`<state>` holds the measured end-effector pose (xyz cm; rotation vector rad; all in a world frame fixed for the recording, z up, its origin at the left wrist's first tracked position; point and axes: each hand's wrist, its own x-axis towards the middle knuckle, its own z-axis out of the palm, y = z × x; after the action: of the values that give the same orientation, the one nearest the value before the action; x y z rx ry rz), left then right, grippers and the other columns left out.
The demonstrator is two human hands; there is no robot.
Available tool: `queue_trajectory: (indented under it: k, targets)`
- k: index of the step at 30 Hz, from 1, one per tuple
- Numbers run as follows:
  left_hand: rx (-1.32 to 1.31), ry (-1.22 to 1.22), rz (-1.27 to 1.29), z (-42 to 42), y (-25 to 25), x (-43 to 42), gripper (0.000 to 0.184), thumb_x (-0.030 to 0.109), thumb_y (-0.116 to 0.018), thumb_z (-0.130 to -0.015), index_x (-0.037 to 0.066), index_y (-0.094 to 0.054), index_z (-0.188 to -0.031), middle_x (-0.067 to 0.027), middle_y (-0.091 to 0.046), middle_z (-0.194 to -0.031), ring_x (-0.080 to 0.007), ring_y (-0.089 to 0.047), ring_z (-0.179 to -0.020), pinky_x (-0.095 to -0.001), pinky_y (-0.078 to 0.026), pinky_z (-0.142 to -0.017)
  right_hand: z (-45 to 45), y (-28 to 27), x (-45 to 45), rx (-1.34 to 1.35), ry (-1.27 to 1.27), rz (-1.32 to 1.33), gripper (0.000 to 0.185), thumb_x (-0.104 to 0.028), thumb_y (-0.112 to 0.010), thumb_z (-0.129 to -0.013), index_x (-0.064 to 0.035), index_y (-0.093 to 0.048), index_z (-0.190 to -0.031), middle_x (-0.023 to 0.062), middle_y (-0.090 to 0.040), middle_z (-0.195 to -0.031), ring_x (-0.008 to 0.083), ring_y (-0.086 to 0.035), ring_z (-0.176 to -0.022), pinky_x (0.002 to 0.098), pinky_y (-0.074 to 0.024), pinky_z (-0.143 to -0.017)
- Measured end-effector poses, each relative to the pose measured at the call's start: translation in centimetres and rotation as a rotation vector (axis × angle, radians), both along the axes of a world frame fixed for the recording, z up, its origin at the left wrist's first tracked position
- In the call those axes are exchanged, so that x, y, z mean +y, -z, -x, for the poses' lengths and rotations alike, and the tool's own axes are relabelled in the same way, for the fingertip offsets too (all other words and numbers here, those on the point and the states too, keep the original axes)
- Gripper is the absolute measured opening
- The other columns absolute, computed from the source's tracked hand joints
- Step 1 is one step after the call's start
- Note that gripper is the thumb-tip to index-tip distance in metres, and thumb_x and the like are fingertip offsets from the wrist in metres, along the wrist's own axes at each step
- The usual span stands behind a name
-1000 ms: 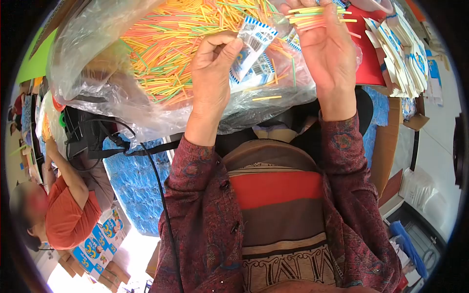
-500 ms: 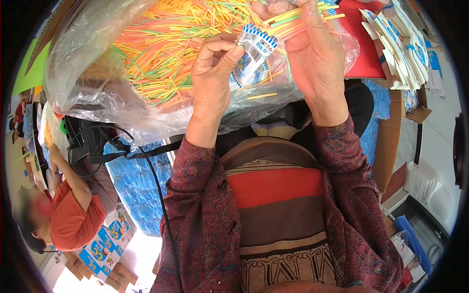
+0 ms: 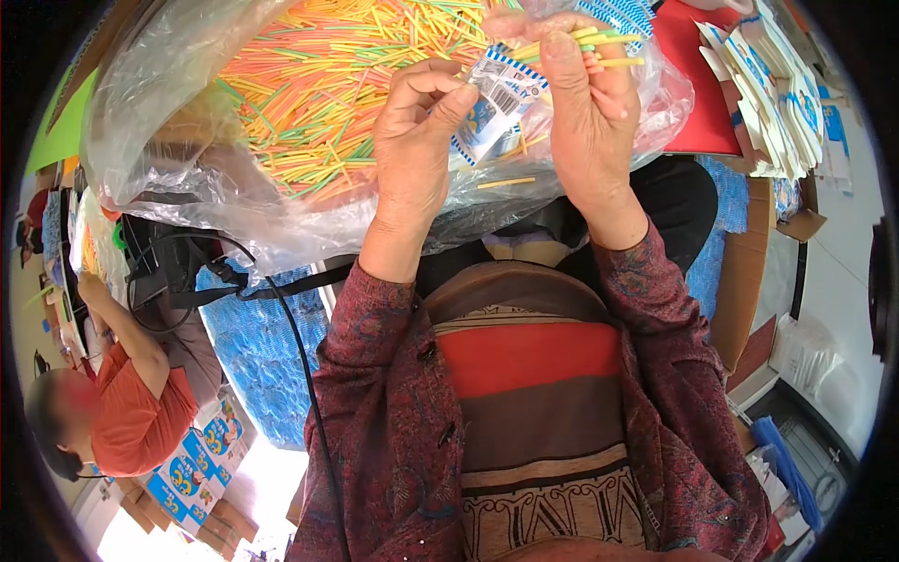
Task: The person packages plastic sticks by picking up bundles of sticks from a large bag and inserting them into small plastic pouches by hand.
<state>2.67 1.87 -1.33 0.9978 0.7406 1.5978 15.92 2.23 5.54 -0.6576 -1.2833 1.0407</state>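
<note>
My left hand pinches a small blue-and-white printed packet by its left edge. Between the thumb and fingers of my right hand is a small bundle of thin coloured sticks, mostly yellow and green, just right of the packet's top. Behind both hands a large clear plastic bag lies spread open, heaped with loose yellow, orange, pink and green sticks. One loose yellow stick rests on the plastic below the packet. The packet's opening cannot be made out.
At the right are a red surface and a stack of flat printed cartons. A black cable hangs beside my left sleeve. Another person in an orange top sits at the left, near printed boxes.
My right hand has moved left and down with the sticks, toward the packet, and its fingers have closed more around them. My left hand has shifted slightly right with the packet.
</note>
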Motion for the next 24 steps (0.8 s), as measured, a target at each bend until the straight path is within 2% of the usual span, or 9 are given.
queue_trajectory:
  k: [1,4,6,9,11,13,17,21,24]
  targets:
    - [-0.006,-0.003,-0.006,0.0,0.0,0.0,0.011,-0.004,-0.067,-0.086,0.003,-0.061,-0.092,-0.0034,-0.056,-0.109,-0.0108,-0.056,-0.092,-0.0251,-0.047,-0.084,-0.1,0.1,0.1,-0.004,-0.008,-0.001,0.034,-0.03,-0.041,-0.105,0.0,-0.052,-0.114,0.0135,-0.062,-0.112,0.0142,-0.058,-0.103,0.029,-0.046,-0.092]
    - [-0.003,-0.007,-0.011,-0.2,-0.4,-0.1,0.01,-0.004,-0.067,-0.087,0.003,-0.061,-0.092,-0.0035,-0.056,-0.107,-0.0107,-0.056,-0.091,-0.0251,-0.048,-0.083,-0.8,0.9,1.3,-0.152,-0.102,0.095,0.024,-0.023,-0.055,-0.1,-0.0024,-0.062,-0.111,0.007,-0.066,-0.112,0.0188,-0.06,-0.107,0.0323,-0.0435,-0.098]
    - [-0.003,-0.013,-0.015,-0.3,-0.4,-0.2,0.01,-0.003,-0.066,-0.087,0.003,-0.061,-0.092,-0.0036,-0.057,-0.106,-0.0107,-0.056,-0.09,-0.0251,-0.048,-0.083,-0.8,0.9,1.3,-0.182,-0.097,0.119,0.024,-0.022,-0.056,-0.099,-0.0027,-0.063,-0.111,0.0069,-0.066,-0.112,0.0184,-0.06,-0.108,0.0319,-0.043,-0.099]
    - [-0.164,0.067,0.08,-0.3,-0.1,-0.2,0.009,-0.002,-0.066,-0.088,0.003,-0.06,-0.092,-0.0038,-0.058,-0.104,-0.0106,-0.057,-0.088,-0.0252,-0.049,-0.082,-0.6,0.6,1.5,-0.24,-0.085,0.17,0.023,-0.021,-0.059,-0.097,-0.0034,-0.064,-0.111,0.0067,-0.067,-0.112,0.0176,-0.06,-0.11,0.0312,-0.0419,-0.099]
    - [-0.161,0.055,0.091,-0.4,-0.1,-0.1,0.008,-0.002,-0.066,-0.089,0.003,-0.06,-0.093,-0.0035,-0.058,-0.103,-0.0105,-0.057,-0.088,-0.0251,-0.049,-0.082,-0.5,0.2,1.7,-0.202,-0.135,0.174,0.038,-0.031,-0.044,-0.103,0.0003,-0.055,-0.121,0.0121,-0.063,-0.117,0.0172,-0.056,-0.113,0.0305,-0.042,-0.098]
    - [-0.149,0.033,0.114,-0.4,-0.1,0.0,0.008,0.0,-0.066,-0.089,0.004,-0.06,-0.093,-0.0031,-0.06,-0.101,-0.0102,-0.057,-0.088,-0.025,-0.049,-0.081,-0.5,-0.2,2.1,-0.181,-0.162,0.175,0.046,-0.037,-0.037,-0.106,0.0021,-0.051,-0.126,0.0148,-0.06,-0.119,0.0169,-0.055,-0.114,0.0302,-0.0421,-0.098]
    - [-0.134,0.053,0.081,-0.2,0.2,-0.1,0.007,0.001,-0.065,-0.09,0.004,-0.06,-0.094,-0.0017,-0.061,-0.099,-0.0092,-0.057,-0.088,-0.0241,-0.049,-0.08,-1.4,-0.3,2.8,0.059,-0.254,0.451,0.056,-0.042,-0.035,-0.105,0.0039,-0.047,-0.135,0.0144,-0.059,-0.124,0.0196,-0.052,-0.12,0.0315,-0.0385,-0.103]
    - [-0.146,0.106,0.048,-0.7,-0.4,-0.4,0.007,0.002,-0.065,-0.09,0.004,-0.06,-0.094,-0.0007,-0.061,-0.098,-0.0084,-0.056,-0.088,-0.0233,-0.048,-0.079,-2.0,-0.4,2.7,-0.2,-0.264,0.268,0.057,-0.043,-0.037,-0.105,0.0055,-0.049,-0.133,0.0149,-0.058,-0.127,0.0206,-0.052,-0.12,0.0321,-0.0389,-0.104]
    - [-0.139,0.097,0.052,-0.6,-0.1,-0.4,0.007,0.002,-0.066,-0.09,0.004,-0.061,-0.094,-0.0003,-0.061,-0.097,-0.008,-0.056,-0.087,-0.0227,-0.048,-0.078,-1.9,-0.7,2.3,-0.433,-0.233,0.271,0.054,-0.04,-0.039,-0.105,0.0064,-0.05,-0.131,0.0142,-0.058,-0.126,0.0196,-0.052,-0.121,0.0323,-0.0381,-0.105]
